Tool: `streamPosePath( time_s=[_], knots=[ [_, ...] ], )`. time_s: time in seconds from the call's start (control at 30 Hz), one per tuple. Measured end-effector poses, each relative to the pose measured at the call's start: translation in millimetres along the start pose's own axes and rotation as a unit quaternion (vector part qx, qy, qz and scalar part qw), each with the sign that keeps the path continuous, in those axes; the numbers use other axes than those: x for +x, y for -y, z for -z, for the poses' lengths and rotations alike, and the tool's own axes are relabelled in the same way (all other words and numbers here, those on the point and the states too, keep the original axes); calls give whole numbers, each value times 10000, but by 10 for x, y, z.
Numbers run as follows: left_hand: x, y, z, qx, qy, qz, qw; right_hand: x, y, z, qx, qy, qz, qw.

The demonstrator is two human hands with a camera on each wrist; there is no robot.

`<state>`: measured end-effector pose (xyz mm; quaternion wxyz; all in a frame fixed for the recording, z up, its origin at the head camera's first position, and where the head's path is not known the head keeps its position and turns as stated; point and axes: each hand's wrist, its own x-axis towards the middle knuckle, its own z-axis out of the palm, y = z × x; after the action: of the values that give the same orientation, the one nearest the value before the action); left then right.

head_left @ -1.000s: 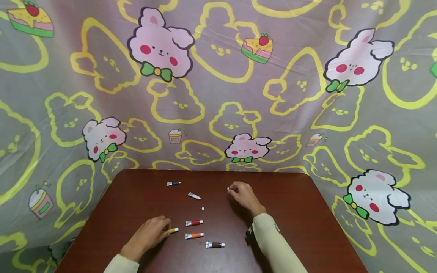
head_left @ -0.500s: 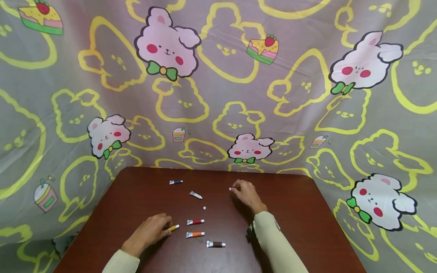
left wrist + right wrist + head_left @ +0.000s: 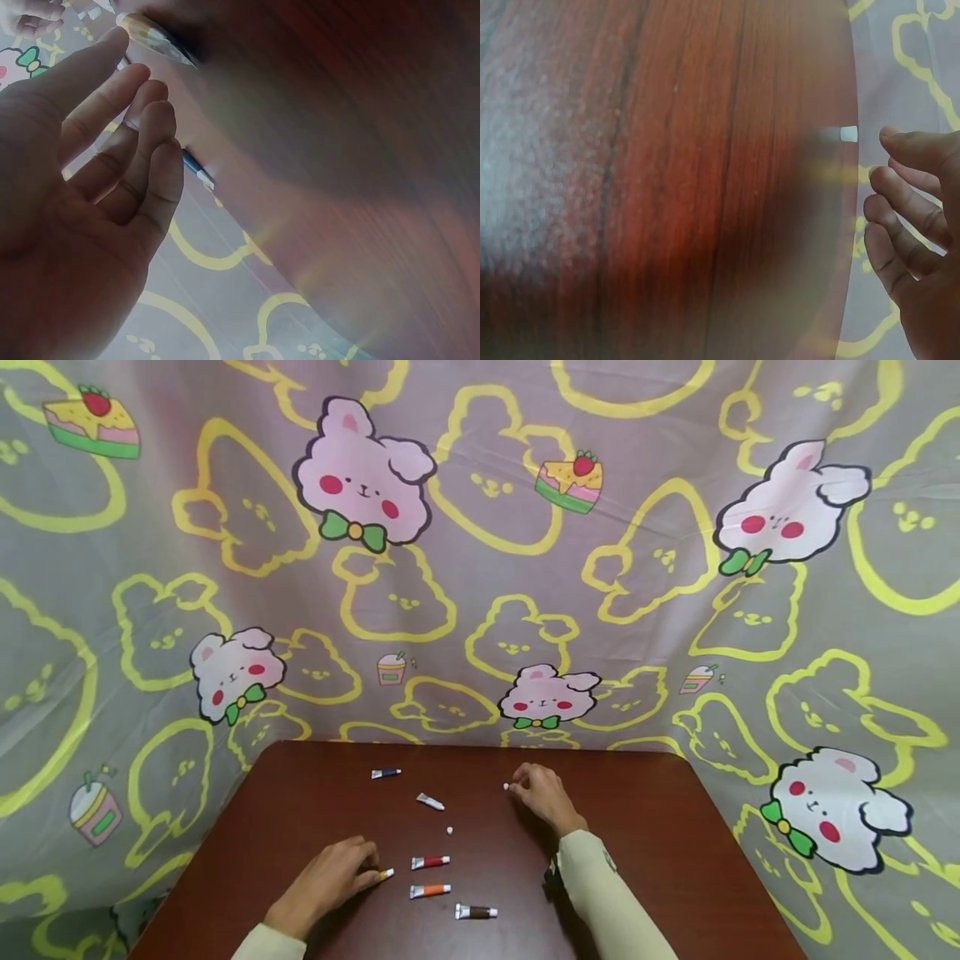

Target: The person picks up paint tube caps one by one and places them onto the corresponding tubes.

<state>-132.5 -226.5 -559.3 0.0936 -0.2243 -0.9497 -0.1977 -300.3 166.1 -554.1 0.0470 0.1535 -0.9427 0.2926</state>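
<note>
In the head view, my left hand [image 3: 333,877] is low over the table beside a yellow paint tube [image 3: 386,875] with a white cap. The left wrist view has this paint tube [image 3: 154,37] lying on the wood by the thumb tip, the fingers loosely bent and apart from it. Farther back, my right hand [image 3: 543,795] hovers next to a small white cap [image 3: 506,786]. A gap separates that cap [image 3: 848,134] from the thumb and fingertips in the right wrist view; nothing is between them.
Between the hands lie a red tube [image 3: 430,862], an orange tube [image 3: 430,891] and a brown tube [image 3: 476,912]. Behind them are another white cap [image 3: 450,831], a white tube [image 3: 431,802] and a dark blue tube [image 3: 386,773]. A patterned cloth [image 3: 480,568] hangs beyond the table [image 3: 630,827].
My left hand has let go of the yellow tube, which it held earlier. The right fingertips have come off the small white cap, now standing on the table. The head view has shifted slightly.
</note>
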Motion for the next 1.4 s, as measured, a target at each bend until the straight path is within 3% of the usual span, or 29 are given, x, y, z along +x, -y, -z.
streamPosePath(
  time_s=[0.43,0.73,0.93,1.4],
  knots=[
    [115,3,-25,169,-292,-137,9993,36,-11,-46,-44,154,45,9999],
    [240,-29,-52,140,-52,188,9997,41,19,-86,-151,242,92,9996],
    [314,-27,-67,252,-161,245,9993,55,10,-135,-296,278,193,9990],
    [466,-2,-113,296,-419,-77,9987,61,22,-200,-333,366,138,9987]
  ],
)
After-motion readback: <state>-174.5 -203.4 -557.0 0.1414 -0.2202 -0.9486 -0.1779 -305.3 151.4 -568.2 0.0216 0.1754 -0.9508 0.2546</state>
